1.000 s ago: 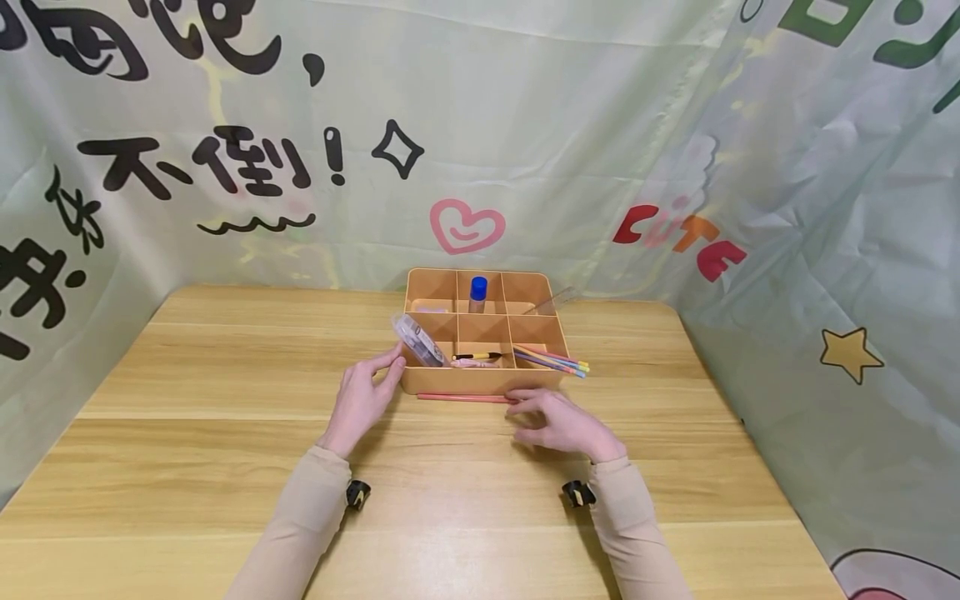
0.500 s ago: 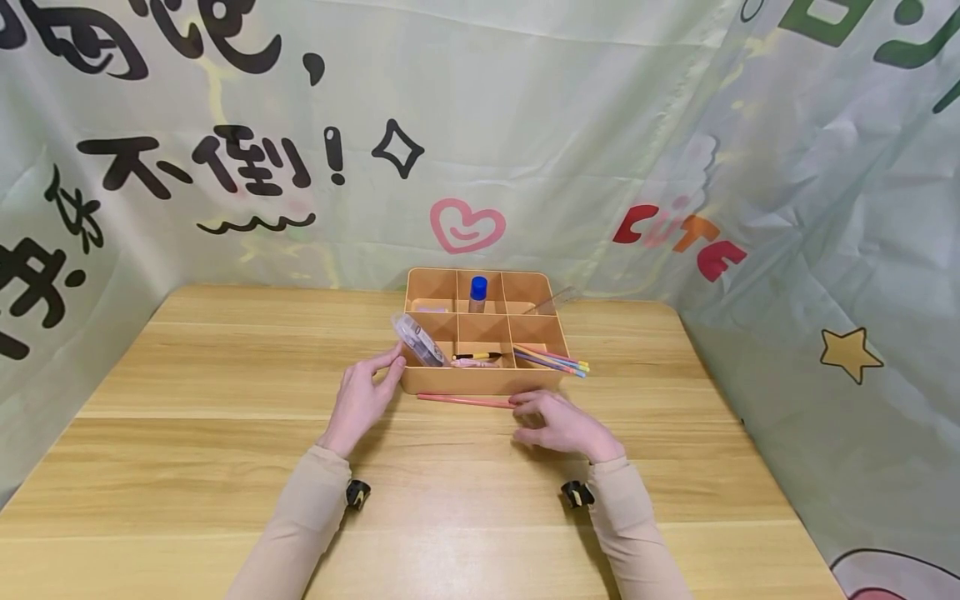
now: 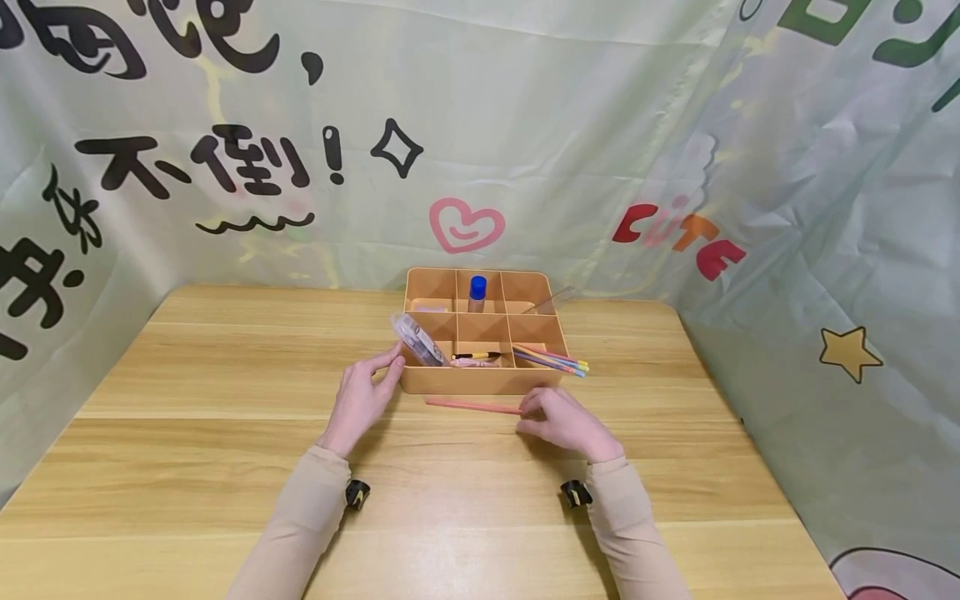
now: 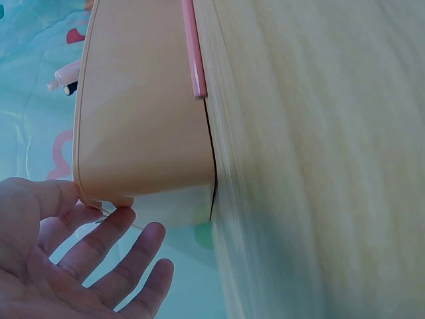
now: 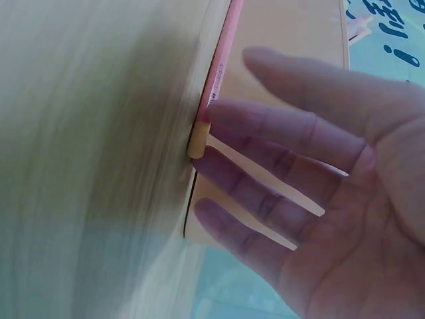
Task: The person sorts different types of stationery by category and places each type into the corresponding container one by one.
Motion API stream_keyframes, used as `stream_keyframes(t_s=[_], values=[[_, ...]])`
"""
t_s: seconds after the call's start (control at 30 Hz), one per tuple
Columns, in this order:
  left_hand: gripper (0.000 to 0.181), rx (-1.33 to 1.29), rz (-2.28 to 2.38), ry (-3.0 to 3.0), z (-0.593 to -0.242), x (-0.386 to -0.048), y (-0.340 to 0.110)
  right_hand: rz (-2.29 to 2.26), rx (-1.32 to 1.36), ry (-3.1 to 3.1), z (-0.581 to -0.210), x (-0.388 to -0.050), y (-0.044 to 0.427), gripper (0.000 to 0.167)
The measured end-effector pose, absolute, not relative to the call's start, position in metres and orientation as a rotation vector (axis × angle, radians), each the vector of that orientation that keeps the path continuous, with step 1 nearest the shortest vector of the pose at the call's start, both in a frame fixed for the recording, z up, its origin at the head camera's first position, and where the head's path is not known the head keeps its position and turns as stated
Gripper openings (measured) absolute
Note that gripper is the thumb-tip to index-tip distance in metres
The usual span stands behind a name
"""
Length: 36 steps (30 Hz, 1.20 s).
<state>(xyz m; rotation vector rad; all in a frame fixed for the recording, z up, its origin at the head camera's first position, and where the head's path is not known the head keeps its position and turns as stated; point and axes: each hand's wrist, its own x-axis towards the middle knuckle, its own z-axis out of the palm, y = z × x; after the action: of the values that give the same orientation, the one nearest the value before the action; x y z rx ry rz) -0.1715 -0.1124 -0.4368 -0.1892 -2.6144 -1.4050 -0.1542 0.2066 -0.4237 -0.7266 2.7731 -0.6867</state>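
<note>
An orange desk organizer point(image 3: 465, 382) with several compartments stands at the back of the table. At its left front corner my left hand point(image 3: 363, 400) holds the rim between thumb and forefinger, the other fingers spread in the left wrist view. A pink pencil point(image 3: 472, 406) with a yellow end lies on the table in front of the organizer, slightly slanted. My right hand point(image 3: 566, 423) touches its right end. In the right wrist view, extended fingertips lie against the pencil point(image 5: 219, 66) near that yellow end, and the thumb stands away from it.
Inside the organizer are a clear plastic case point(image 3: 422, 340), a glue stick point(image 3: 477, 292) with a blue cap, a black-and-yellow pen point(image 3: 476, 356) and several coloured pencils point(image 3: 555, 362). A clear ruler point(image 3: 555, 298) juts out at the back right. Printed cloth hangs behind the table.
The pink pencil has shifted right and toward me, away from the organizer, its right end swinging nearest. My right hand has moved slightly with it; my left hand stays at the corner.
</note>
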Motion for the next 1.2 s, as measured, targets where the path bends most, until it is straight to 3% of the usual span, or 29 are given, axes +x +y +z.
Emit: stream_keyframes(t_s=[0.13,0.4,1.2], values=[[0.038,-0.185,-1.399,-2.613,-0.4366,-0.1715,-0.1125,-0.664,-0.661,2.825,-0.4237,-0.1545,0.2065,0.001],[0.038,-0.19,-1.394,-2.61,-0.436,-0.1711,-0.1127,-0.666,-0.513,2.814,-0.4247,-0.154,0.2058,0.017],[0.038,-0.185,-1.398,-2.623,-0.4351,-0.1709,-0.1127,-0.571,-0.7,2.781,-0.4232,-0.1533,0.2108,0.014]])
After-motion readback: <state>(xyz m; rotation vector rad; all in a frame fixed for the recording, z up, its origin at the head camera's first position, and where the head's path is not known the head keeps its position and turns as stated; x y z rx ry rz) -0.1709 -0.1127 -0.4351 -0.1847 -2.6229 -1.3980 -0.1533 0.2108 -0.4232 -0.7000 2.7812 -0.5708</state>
